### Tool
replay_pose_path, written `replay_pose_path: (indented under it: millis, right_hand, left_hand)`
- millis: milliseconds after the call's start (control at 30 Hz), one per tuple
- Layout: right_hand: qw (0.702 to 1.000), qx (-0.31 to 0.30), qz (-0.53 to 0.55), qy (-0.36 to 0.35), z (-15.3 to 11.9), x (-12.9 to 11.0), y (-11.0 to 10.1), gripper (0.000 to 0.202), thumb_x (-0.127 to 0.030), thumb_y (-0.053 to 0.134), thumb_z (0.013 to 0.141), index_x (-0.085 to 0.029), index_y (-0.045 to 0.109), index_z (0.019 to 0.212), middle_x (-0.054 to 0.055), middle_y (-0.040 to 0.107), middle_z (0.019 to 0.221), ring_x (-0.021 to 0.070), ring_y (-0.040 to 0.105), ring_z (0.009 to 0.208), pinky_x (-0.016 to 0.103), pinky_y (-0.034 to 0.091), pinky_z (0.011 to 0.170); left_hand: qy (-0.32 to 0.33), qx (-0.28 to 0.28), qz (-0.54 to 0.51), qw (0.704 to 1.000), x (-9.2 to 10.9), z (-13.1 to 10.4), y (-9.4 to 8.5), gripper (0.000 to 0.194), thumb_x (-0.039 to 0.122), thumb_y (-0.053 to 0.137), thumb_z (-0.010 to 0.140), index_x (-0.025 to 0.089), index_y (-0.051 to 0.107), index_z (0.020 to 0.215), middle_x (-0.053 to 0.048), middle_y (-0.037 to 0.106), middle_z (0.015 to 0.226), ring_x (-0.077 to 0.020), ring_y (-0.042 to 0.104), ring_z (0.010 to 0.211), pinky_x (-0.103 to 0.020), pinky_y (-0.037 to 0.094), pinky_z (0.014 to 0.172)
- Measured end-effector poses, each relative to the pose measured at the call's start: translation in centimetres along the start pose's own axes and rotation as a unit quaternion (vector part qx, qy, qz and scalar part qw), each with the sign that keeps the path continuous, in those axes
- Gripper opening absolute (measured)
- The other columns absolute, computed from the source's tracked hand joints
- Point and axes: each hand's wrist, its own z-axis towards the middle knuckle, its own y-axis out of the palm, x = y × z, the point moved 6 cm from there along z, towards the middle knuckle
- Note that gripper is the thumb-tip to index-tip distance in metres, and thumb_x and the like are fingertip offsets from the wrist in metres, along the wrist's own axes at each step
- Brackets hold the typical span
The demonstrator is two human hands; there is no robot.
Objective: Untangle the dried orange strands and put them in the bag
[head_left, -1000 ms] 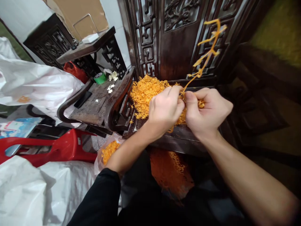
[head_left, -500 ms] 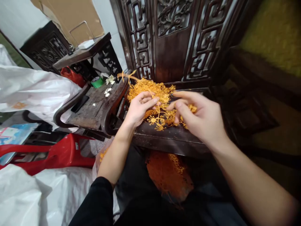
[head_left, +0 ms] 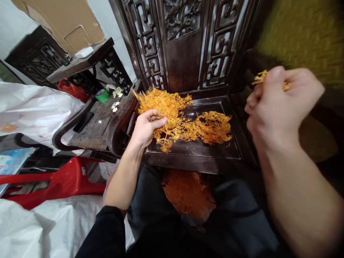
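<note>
A heap of orange-yellow branching plastic-looking sprigs [head_left: 162, 100] lies on the dark wooden seat [head_left: 188, 152], and a looser spread of the same sprigs [head_left: 215, 127] reaches to its right. At the heap's front edge my left hand [head_left: 147, 127] is closed, pinching one orange sprig [head_left: 166, 139] between thumb and fingers so that it hangs down. Out to the right, raised away from the seat, my right hand [head_left: 282, 96] is closed round small orange sprig pieces [head_left: 260, 77], whose ends stick out past the fingers.
Behind the seat rises a carved wooden backrest [head_left: 184, 64]. On the left a wooden side table [head_left: 94, 132] bears green tape [head_left: 102, 95], white flower-shaped bits [head_left: 115, 106] and a dark phone-like object [head_left: 83, 122]. A red plastic chair [head_left: 67, 179] and white sacks [head_left: 61, 222] stand lower left.
My right hand has moved from beside the left hand up and to the right, its fingers now closed round sprig pieces. The left hand keeps its pinch; the view has shifted slightly.
</note>
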Motion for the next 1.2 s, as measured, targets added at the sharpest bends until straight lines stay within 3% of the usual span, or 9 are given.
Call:
replay_pose_path:
  millis: [100,233,333,433,567,800,900,1033,1200]
  right_hand:
    - [0.984,-0.014,0.089,0.156,-1.3,1.1,0.8,0.019,-0.037,0.054,0.096,-0.025,0.047,0.084,0.008,0.071,0.081,0.0137,0.056,0.045,0.028,0.027,0.039]
    - [0.927,-0.195,0.156,0.279,-5.9,-0.3,5.9,0.010,-0.027,0.062,0.086,-0.020,0.059,0.093,0.002,0.067,0.063,0.0134,0.055,0.038,0.025,0.027,0.034]
    - [0.925,-0.272,0.090,0.248,-7.5,-1.4,7.9,0.024,-0.036,0.059,0.092,-0.017,0.071,0.101,-0.004,0.054,0.048,0.0120,0.046,0.036,0.027,0.032,0.038]
    - [0.942,-0.294,-0.003,0.162,-7.4,-1.9,8.4,0.034,-0.049,0.066,0.088,-0.017,0.076,0.096,0.001,0.064,0.059,0.0155,0.056,0.053,0.029,0.041,0.053]
    - [0.954,-0.279,-0.054,0.098,-7.2,-2.2,8.5,0.031,-0.047,0.065,0.091,-0.018,0.076,0.092,0.003,0.073,0.080,0.0173,0.061,0.068,0.031,0.042,0.066]
    - [0.961,-0.251,-0.116,0.008,-6.4,-3.1,7.5,0.037,-0.037,0.053,0.099,-0.020,0.060,0.068,0.000,0.058,0.062,0.0138,0.048,0.057,0.031,0.034,0.060]
    - [0.976,-0.130,-0.172,-0.025,-3.8,-2.4,4.3,0.039,-0.036,0.057,0.097,-0.021,0.055,0.061,0.001,0.052,0.056,0.0132,0.044,0.053,0.032,0.033,0.058]
    - [0.990,0.016,-0.059,0.128,-1.7,1.0,0.3,0.032,-0.039,0.062,0.093,-0.019,0.063,0.069,0.005,0.061,0.058,0.0137,0.052,0.047,0.030,0.040,0.048]
    - [0.931,-0.244,0.056,0.265,-5.1,1.0,5.1,0.027,-0.039,0.067,0.088,-0.014,0.074,0.096,0.011,0.075,0.085,0.0118,0.056,0.043,0.028,0.045,0.038]
  left_hand:
    - [-0.023,0.001,-0.084,0.996,-0.3,0.4,-0.5,0.024,0.014,0.078,0.071,0.018,0.060,0.087,0.001,0.061,0.079,-0.0092,0.061,0.070,-0.025,0.057,0.070]
    - [-0.027,-0.008,-0.151,0.988,-0.7,0.9,0.0,0.023,0.014,0.073,0.077,0.020,0.053,0.089,0.001,0.061,0.086,-0.0095,0.062,0.076,-0.028,0.058,0.080]
    - [-0.014,-0.003,-0.158,0.987,-0.8,0.8,0.9,0.023,0.014,0.071,0.080,0.020,0.051,0.090,0.000,0.060,0.088,-0.0085,0.061,0.074,-0.025,0.056,0.076]
    - [0.009,0.017,-0.153,0.988,-0.6,0.4,1.6,0.024,0.015,0.072,0.080,0.020,0.050,0.090,0.001,0.059,0.085,-0.0078,0.060,0.071,-0.023,0.053,0.070]
    - [0.024,-0.021,-0.119,0.992,-0.3,-0.1,2.5,0.029,0.025,0.078,0.080,0.020,0.054,0.097,0.000,0.064,0.087,-0.0098,0.063,0.073,-0.023,0.053,0.068]
    - [-0.031,-0.103,0.067,0.992,-0.6,-1.1,2.0,0.033,0.030,0.092,0.062,0.014,0.068,0.079,-0.003,0.071,0.074,-0.0122,0.066,0.065,-0.025,0.054,0.064]
    - [-0.009,-0.062,0.090,0.994,0.2,-1.3,0.6,0.030,0.025,0.093,0.060,0.014,0.067,0.071,-0.003,0.070,0.065,-0.0127,0.064,0.057,-0.026,0.053,0.057]
    - [0.040,-0.001,0.048,0.998,0.7,-0.8,-0.8,0.032,0.026,0.092,0.062,0.015,0.064,0.072,-0.002,0.070,0.066,-0.0115,0.064,0.058,-0.024,0.052,0.059]
    - [0.045,-0.006,0.035,0.998,-0.3,0.2,0.1,0.035,0.033,0.090,0.067,0.015,0.062,0.078,-0.003,0.073,0.072,-0.0113,0.067,0.063,-0.024,0.054,0.064]
